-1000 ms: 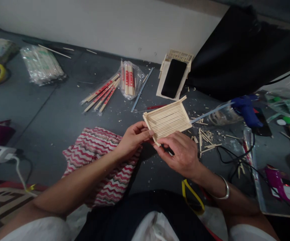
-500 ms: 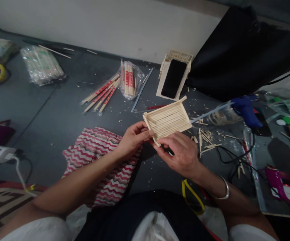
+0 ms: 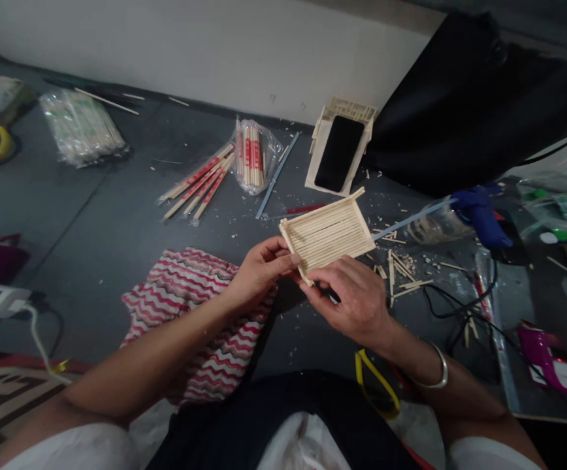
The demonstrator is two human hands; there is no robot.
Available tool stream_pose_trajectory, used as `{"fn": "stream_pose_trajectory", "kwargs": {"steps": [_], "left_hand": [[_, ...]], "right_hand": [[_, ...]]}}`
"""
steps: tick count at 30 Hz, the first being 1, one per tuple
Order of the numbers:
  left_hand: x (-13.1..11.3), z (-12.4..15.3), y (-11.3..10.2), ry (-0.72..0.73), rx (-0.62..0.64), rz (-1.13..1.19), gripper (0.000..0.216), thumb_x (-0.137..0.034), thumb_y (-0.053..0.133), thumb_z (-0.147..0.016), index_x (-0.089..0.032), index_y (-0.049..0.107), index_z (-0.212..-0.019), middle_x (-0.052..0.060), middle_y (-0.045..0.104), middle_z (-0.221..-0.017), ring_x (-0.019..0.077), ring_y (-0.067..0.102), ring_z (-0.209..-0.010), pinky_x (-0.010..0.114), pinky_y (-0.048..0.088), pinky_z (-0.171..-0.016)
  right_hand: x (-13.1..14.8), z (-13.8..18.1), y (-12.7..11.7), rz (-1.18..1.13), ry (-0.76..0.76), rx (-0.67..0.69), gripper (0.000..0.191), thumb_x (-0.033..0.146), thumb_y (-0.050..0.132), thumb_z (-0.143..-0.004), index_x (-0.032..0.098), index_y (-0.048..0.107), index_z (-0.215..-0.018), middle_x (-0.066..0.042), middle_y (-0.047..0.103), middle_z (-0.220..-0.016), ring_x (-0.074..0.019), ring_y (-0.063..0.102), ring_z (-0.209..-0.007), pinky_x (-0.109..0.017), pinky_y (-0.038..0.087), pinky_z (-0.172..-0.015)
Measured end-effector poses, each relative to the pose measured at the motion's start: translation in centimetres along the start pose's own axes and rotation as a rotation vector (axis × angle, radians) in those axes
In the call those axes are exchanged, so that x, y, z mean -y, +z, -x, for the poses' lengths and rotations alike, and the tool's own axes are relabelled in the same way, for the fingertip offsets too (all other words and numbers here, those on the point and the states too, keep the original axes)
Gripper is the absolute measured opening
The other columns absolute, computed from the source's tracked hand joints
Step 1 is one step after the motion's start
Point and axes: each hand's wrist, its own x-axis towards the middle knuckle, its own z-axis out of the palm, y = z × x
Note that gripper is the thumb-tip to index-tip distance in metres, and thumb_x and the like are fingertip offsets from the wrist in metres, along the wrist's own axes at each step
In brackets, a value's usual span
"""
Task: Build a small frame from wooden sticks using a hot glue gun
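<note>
A small flat panel of pale wooden sticks with a raised rim is held above the dark floor. My left hand pinches its near left corner with thumb and fingers closed. My right hand grips the near edge from below, fingers curled; a silver bangle sits on that wrist. Loose stick offcuts lie just right of the panel.
A blue glue gun with cable lies at right. A phone rests on another stick frame behind. Wrapped chopsticks, a bagged bundle, a striped cloth, yellow-handled cutters and a black bag surround me.
</note>
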Motion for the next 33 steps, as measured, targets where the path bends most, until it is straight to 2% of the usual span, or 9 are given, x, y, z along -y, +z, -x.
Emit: {"fn": "stream_pose_trajectory", "kwargs": {"steps": [33], "left_hand": [[-0.25,0.13,0.28,-0.015,-0.016,-0.006,0.038,-0.033,0.097,-0.062,-0.014,0.069,-0.078,0.0,0.075,-0.07,0.0116,0.068,-0.061,0.021,0.057,-0.059]], "right_hand": [[0.08,-0.13,-0.07,0.001,0.008,0.005,0.008,0.019,0.066,-0.095,0.022,0.065,-0.088,0.0,0.066,-0.07,-0.0159,0.059,-0.067,-0.029,0.047,-0.068]]}}
